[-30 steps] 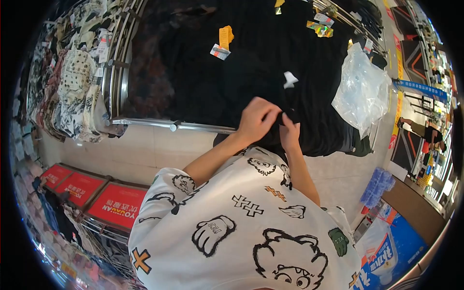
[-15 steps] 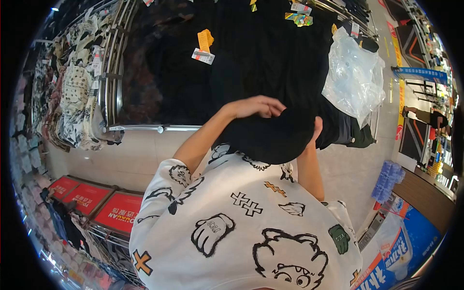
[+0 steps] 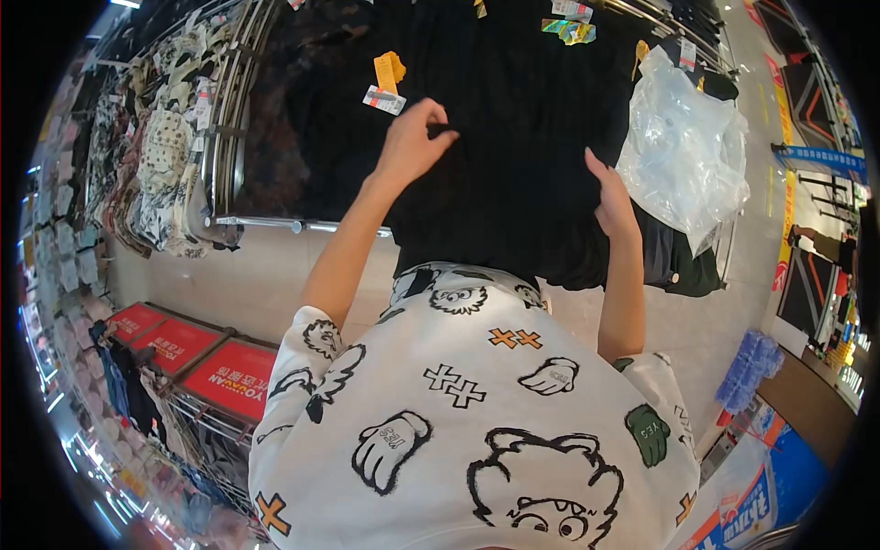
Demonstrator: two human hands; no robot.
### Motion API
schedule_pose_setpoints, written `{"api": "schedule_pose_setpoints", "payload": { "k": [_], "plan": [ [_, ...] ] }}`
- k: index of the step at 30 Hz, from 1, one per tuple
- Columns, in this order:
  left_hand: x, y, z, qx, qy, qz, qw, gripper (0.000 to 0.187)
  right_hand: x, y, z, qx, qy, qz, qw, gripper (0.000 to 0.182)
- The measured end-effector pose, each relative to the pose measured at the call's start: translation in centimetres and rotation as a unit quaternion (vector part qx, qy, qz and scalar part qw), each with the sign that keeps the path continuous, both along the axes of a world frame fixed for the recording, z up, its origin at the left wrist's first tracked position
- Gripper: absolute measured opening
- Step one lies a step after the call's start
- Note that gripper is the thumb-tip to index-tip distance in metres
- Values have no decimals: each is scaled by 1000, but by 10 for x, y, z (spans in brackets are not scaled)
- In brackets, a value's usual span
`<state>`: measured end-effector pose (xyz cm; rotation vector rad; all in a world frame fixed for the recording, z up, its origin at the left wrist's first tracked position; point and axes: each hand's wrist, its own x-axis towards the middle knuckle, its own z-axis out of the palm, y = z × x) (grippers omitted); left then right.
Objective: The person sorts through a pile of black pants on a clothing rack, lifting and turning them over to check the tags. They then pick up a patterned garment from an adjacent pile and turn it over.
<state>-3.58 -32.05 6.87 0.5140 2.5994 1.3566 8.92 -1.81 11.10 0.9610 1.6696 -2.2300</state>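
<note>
Black garment [image 3: 513,174]: plain black, no visible print, spread over a surface stacked with other black clothing.
Hang tags [image 3: 385,81]: one yellow-orange, one white with a red edge.
Further tags [image 3: 568,27] at the far edge: iridescent green-gold and white.
Plastic bag [image 3: 683,151]: clear, whitish sheen.
Rail [image 3: 275,223] around the surface: shiny silver metal.
Clothes on the rack [image 3: 165,156]: cream and white with black dots and floral print.
T-shirt [image 3: 477,431]: white, black-outlined cartoon gloves and monster, orange crosses, one green glove.
Signs [image 3: 211,376]: red, white lettering.
Floor [image 3: 266,275]: beige tile.

Bright indoor light, sharp centre, strong fisheye bending, dark corners.
</note>
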Motion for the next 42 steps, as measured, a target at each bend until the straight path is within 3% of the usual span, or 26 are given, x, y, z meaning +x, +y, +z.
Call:
{"api": "schedule_pose_setpoints", "payload": {
  "k": [4, 6, 7, 10, 11, 13, 15, 18, 20, 22, 24, 27, 30, 31, 35, 40, 41, 42],
  "plan": [
    [-11, -14, 15, -38, 102, 43, 993, 29, -22, -9, -12, 112, 22, 37, 993, 60],
    [-18, -18, 16, -30, 129, 66, 989, 31, -27, -13, -1, 227, 41, 93, 969, 58],
    [-18, -18, 25, -63, 74, 76, 992, 35, -29, -15, 4, 284, 50, 117, 950, 57],
    [-14, -16, 21, -142, 40, 65, 987, 41, -34, -16, -17, 284, 152, 63, 945, 55],
    [-10, -19, 12, -182, 88, 40, 978, 43, -34, -16, -21, 287, 143, 57, 945, 52],
    [-18, -27, 8, -169, -116, -10, 979, 43, -40, -23, -23, 295, 128, 43, 946, 47],
    [-22, -33, 3, -120, -265, -38, 956, 34, -45, -33, -38, 294, 115, 29, 949, 52],
    [-19, -35, -38, 52, -284, -7, 957, 23, -46, -58, -56, 392, 74, -12, 917, 73],
    [-10, -28, -33, 168, -298, 6, 940, 20, -43, -88, -37, 390, 76, -19, 917, 73],
    [3, -11, -15, 253, -326, 32, 910, 21, -40, -108, -38, 249, 134, 51, 958, 53],
    [17, 3, -6, 316, -330, 7, 889, 21, -33, -128, -48, 265, 259, 149, 917, 59],
    [32, 7, 13, 230, -206, -15, 951, 24, -26, -155, -36, 263, 268, 118, 919, 76],
    [35, -4, 30, 278, -297, -66, 911, 25, -26, -149, -38, 294, 250, 118, 915, 71],
    [34, -9, 34, 271, -291, -103, 912, 26, -25, -146, -40, 262, 249, 103, 927, 64],
    [20, -29, 42, 326, -294, -70, 896, 21, -23, -141, -45, 127, 241, 31, 962, 37],
    [-8, -50, 8, 312, -170, 87, 931, 12, -15, -137, -52, -72, 140, -62, 986, 37],
    [-16, -55, -20, 294, -172, 67, 938, 29, -14, -138, -49, -101, 133, -74, 983, 37],
    [-13, -55, -34, 345, -221, 19, 912, 39, -14, -136, -53, -143, 120, -83, 979, 41]
  ]
}}
